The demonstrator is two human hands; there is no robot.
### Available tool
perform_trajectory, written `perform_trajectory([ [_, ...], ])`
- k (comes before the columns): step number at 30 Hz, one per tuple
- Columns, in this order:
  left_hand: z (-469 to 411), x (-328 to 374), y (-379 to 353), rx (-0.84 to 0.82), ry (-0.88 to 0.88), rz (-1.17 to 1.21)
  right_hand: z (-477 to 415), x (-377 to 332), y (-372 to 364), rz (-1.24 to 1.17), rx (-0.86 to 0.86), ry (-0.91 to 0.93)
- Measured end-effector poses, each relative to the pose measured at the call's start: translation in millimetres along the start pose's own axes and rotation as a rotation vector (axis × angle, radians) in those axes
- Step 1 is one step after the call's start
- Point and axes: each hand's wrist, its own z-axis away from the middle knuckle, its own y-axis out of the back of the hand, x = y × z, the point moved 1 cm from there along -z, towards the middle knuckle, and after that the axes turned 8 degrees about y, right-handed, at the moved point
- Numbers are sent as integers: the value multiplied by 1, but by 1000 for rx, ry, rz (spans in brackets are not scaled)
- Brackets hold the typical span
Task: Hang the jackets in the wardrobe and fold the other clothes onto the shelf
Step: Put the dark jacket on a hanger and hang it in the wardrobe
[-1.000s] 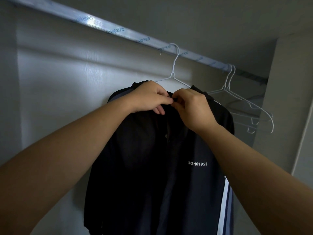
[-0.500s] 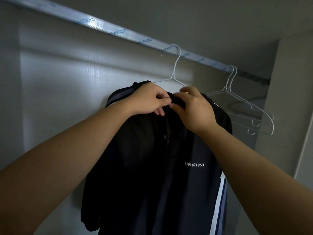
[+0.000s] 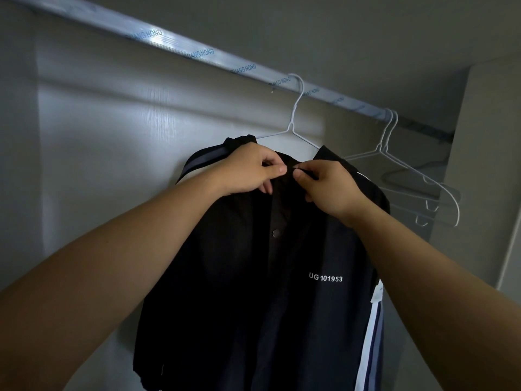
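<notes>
- Inside of the pale, wood-grain-panelled wardrobe point(image 3: 112, 179) filling the view; no shelf and no other clothes showing, so cannot tell how the folding half of the task stands.
- Across the top, the long silver metal rail wrapped in printed film point(image 3: 197, 53), carrying the hangers.
- Below it, near the middle, the dark navy jacket with white chest lettering and white-and-blue side stripes point(image 3: 282, 320): already draped over a hanger and hanging free inside the wardrobe. Judged as hung, but not yet let go of.
- To the right, apart from the jacket's collar, two bare white wire hangers point(image 3: 380, 149) hooked side by side on the rail; room, presumably, for more jackets, though none in sight.
- Above the collar, the thin white wire hanger point(image 3: 291, 128) bearing the jacket, hook over the rail, both shoulder wires running down inside the garment.
- Left hand point(image 3: 248, 172): curled, thumb and fingers pinching the collar edge on its own side.
- Right hand point(image 3: 329, 187): curled likewise, fingertips pinching the opposite collar edge, almost touching the left thumb at the throat.
- Smallest, the round dark snap button point(image 3: 275, 233) on the front placket below the hands; too dim to tell whether fastened. Collar apparently being closed or straightened, likely the last touch on this jacket before release.
</notes>
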Motion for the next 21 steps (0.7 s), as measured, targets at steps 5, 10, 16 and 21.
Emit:
perform_trajectory([
  [5,2,0,-9,93,-48,-283,0,-4,-5,17,-18,-13],
  [10,1,-3,-11,157,-112,-368,1,-9,-10,12,-22,-43],
  [16,0,-3,-17,226,-92,-384,11,-6,-24,33,145,-16],
  [21,7,-1,-19,247,-85,-324,67,-1,-70,145,524,-10],
])
